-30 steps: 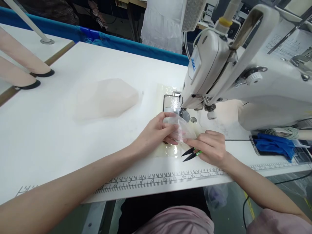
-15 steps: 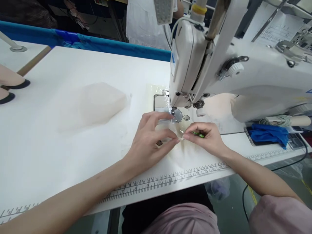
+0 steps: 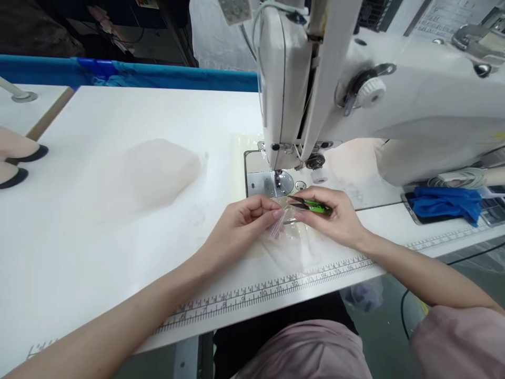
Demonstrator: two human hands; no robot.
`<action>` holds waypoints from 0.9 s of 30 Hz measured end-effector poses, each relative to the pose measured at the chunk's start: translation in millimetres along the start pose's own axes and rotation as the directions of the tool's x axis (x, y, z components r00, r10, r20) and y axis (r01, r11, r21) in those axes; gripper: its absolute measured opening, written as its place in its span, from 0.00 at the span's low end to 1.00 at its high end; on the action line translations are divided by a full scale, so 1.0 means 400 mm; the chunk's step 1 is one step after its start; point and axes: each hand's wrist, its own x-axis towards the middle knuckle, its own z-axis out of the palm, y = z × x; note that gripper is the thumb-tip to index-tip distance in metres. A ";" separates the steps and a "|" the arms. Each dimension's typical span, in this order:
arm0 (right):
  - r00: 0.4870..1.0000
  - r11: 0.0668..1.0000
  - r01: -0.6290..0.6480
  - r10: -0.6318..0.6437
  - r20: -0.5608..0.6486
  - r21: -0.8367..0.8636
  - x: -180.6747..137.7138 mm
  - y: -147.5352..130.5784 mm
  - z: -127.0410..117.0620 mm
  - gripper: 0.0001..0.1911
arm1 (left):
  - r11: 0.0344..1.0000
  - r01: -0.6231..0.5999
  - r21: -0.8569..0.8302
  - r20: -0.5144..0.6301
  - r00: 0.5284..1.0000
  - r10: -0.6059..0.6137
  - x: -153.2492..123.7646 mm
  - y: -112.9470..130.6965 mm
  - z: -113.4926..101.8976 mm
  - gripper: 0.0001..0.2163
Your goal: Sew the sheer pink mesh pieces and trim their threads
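My left hand (image 3: 240,223) is closed, thumb and fingers pinching the edge of a piece of thin, see-through pale fabric (image 3: 276,228), which hangs in small folds below the fingertips. In my right hand (image 3: 339,217) are green-handled thread snips (image 3: 319,207), their dark blades pointing left at the fabric by the left fingertips. Whether the blades touch the fabric I cannot tell. Both hands are in front of the sewing machine's needle and presser foot (image 3: 279,179), just on the near side of the metal needle plate (image 3: 258,182).
The white sewing machine (image 3: 280,89) rises over the white table (image 3: 98,263), which has a ruler strip (image 3: 244,300) along its front edge. A sheer pale piece (image 3: 163,171) lies left. Beige pieces with dark edges (image 3: 23,145) sit far left; a blue cloth (image 3: 447,202) rests on a phone at right.
My left fingers have folded in from above the needle plate and lifted the fabric edge. The snips, mostly hidden in my right palm before, now point out toward it. The view has shifted slightly.
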 end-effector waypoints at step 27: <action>0.939 0.745 0.295 -0.342 0.036 -0.598 -0.009 0.033 -0.023 0.13 | 0.996 0.079 -0.041 -0.029 0.996 -0.080 -0.001 0.009 -0.003 0.10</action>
